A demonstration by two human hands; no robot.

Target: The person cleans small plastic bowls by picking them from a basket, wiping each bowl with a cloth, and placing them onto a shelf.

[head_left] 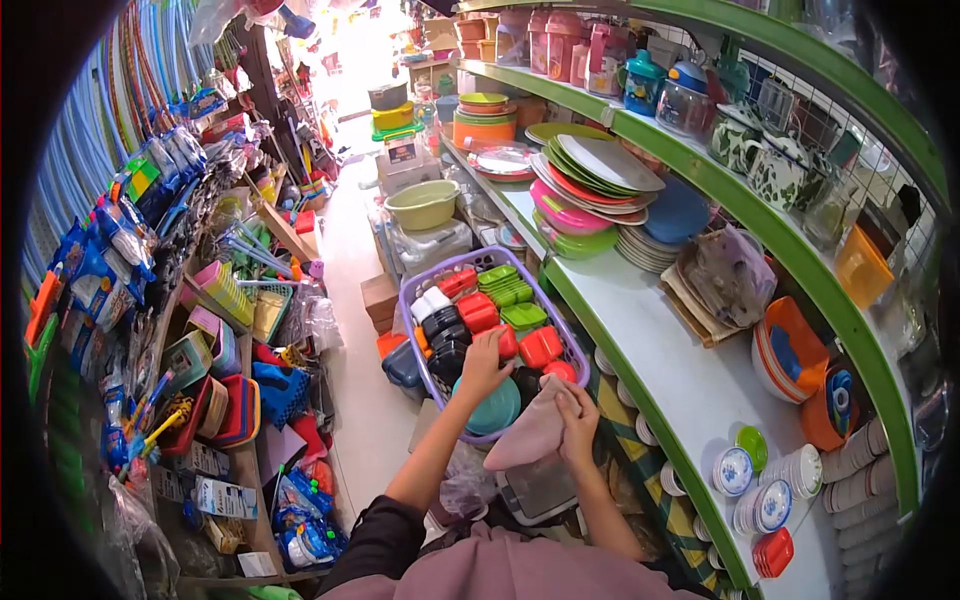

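Inside a purple plastic basket (409, 318), my left hand (484, 367) reaches down with its fingers closed on a red plastic container (506, 345). Around it lie more red, black, white and green plastic containers. A round teal lid or bowl (494, 404) rests at the basket's near end, partly behind my left forearm. To the right, my right hand (578, 425) grips a pink cloth (530, 428) that hangs in a fold over the near corner of the basket.
Along the right runs a green-edged shelf (640, 345) with stacked plates (600, 165), bowls and cups. Goods crowd a low rack on the left, including nested colored trays (238, 410). A pale green basin (422, 204) stands beyond the basket, beside a narrow aisle (345, 270).
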